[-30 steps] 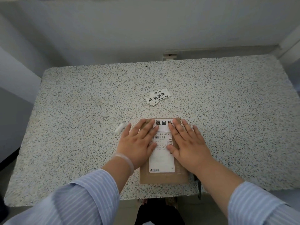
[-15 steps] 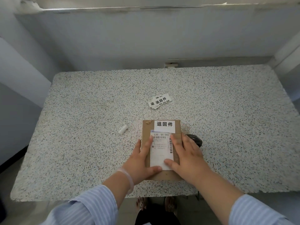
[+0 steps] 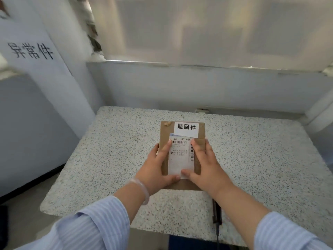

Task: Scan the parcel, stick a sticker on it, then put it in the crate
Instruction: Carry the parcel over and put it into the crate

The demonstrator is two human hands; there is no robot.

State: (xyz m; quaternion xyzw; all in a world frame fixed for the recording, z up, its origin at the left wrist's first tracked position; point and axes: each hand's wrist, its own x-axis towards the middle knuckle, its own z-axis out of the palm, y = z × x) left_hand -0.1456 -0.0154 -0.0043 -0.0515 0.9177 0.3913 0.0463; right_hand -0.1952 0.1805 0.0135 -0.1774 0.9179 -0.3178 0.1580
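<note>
The head view shows a speckled table (image 3: 111, 159) and, above it, a brown parcel (image 3: 164, 136) grasped on both sides by the left hand (image 3: 158, 170) and right hand (image 3: 207, 168). A white sticker (image 3: 186, 129) sits at its far end, overlapping the shipping label (image 3: 180, 156).

Left hand (image 3: 156, 170), right hand (image 3: 207, 168), both clasped.

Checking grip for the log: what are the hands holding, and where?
Both the left hand and right hand grip the brown parcel by its near long edges.
</note>
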